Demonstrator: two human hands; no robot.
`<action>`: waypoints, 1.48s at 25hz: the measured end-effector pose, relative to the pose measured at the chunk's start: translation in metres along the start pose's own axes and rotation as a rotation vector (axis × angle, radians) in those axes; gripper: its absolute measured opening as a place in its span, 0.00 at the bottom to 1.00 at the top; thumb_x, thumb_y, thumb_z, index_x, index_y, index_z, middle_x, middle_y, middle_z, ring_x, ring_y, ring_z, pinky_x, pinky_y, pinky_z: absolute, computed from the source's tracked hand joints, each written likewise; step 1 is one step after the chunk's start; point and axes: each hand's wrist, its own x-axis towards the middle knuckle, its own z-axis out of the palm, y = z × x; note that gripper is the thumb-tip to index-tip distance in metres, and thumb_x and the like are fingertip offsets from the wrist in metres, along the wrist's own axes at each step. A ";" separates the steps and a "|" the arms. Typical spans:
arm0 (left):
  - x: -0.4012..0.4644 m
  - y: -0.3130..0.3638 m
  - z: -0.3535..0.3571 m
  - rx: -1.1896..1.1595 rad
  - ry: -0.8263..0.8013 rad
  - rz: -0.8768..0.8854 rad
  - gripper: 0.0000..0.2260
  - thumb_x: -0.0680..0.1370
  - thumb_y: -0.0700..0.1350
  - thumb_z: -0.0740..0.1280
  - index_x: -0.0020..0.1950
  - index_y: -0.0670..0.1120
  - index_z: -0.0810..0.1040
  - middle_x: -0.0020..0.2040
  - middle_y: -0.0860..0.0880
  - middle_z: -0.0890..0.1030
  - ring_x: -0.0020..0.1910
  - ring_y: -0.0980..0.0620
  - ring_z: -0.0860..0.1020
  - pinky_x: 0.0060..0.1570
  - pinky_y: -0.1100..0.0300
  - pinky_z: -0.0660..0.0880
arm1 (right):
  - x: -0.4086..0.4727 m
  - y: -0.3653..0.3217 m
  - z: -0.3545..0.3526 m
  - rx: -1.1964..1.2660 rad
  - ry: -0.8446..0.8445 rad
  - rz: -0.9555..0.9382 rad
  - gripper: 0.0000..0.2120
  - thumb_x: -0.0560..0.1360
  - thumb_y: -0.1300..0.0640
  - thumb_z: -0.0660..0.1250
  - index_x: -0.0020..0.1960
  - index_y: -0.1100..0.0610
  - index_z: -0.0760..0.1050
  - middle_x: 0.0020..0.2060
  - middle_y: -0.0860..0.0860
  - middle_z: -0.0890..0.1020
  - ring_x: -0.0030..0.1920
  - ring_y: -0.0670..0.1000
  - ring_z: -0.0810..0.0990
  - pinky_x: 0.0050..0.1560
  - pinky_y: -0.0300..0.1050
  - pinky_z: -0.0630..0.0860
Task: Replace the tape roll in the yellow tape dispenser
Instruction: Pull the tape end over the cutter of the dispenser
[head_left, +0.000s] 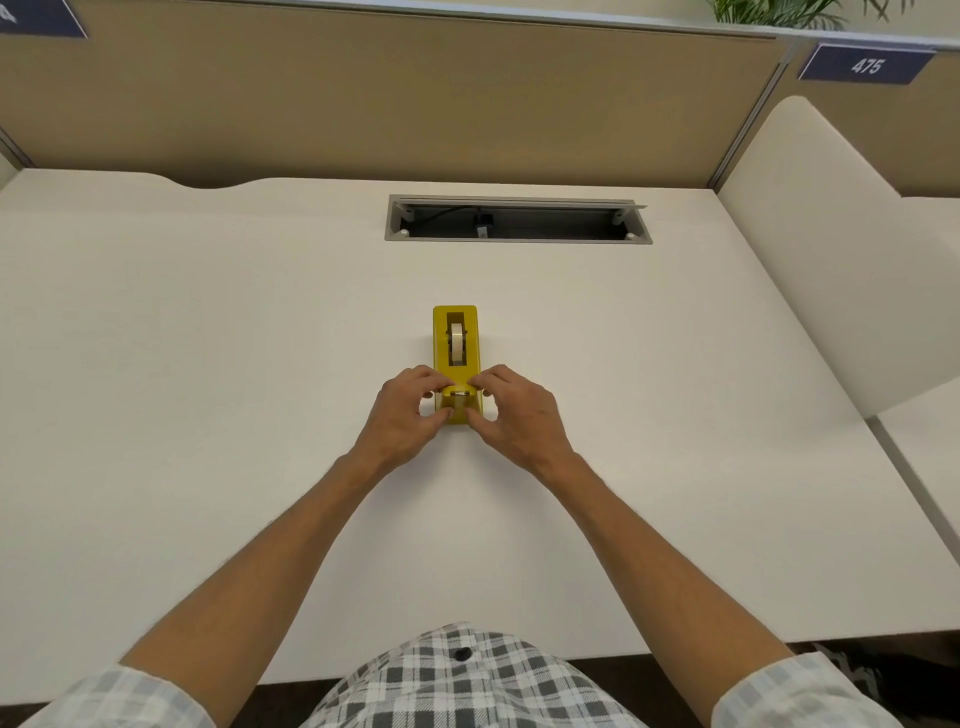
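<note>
Yellow tape dispenser (455, 358) sits approx mid-desk (208, 364), lengthwise toward the far edge, a pale tape roll (457, 341) seated upright in its slot. Both hands work the near cutter end: left hand (402, 415) w/ thumb and forefinger curled onto the dispenser's left side, right hand (514, 413) likewise pinching the right side, fingertips close at the cutter. A cable slot (517, 219) is cut into the desk near its far edge. Only legible writing: "475" on a blue sign (866, 65) on the partition, far right. No brand visible on the dispenser.
</note>
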 end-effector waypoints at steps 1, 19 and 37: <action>-0.001 0.000 0.000 0.000 0.003 0.007 0.12 0.73 0.42 0.73 0.56 0.46 0.82 0.52 0.51 0.81 0.48 0.52 0.77 0.51 0.55 0.79 | -0.001 0.000 -0.001 0.006 -0.006 0.007 0.13 0.75 0.52 0.70 0.58 0.53 0.79 0.53 0.47 0.81 0.47 0.50 0.81 0.41 0.51 0.80; -0.006 0.008 -0.008 0.003 -0.015 -0.003 0.12 0.72 0.38 0.73 0.55 0.42 0.82 0.51 0.47 0.81 0.47 0.49 0.79 0.53 0.52 0.79 | -0.012 -0.006 0.006 0.020 0.048 -0.023 0.12 0.74 0.59 0.73 0.58 0.57 0.81 0.54 0.51 0.82 0.41 0.53 0.84 0.39 0.42 0.76; 0.031 0.043 -0.086 0.347 0.250 0.197 0.20 0.73 0.49 0.69 0.63 0.44 0.77 0.60 0.47 0.80 0.60 0.48 0.77 0.56 0.51 0.77 | 0.050 -0.004 -0.066 -0.166 0.249 0.008 0.32 0.77 0.36 0.59 0.76 0.52 0.63 0.73 0.52 0.71 0.71 0.52 0.71 0.63 0.50 0.75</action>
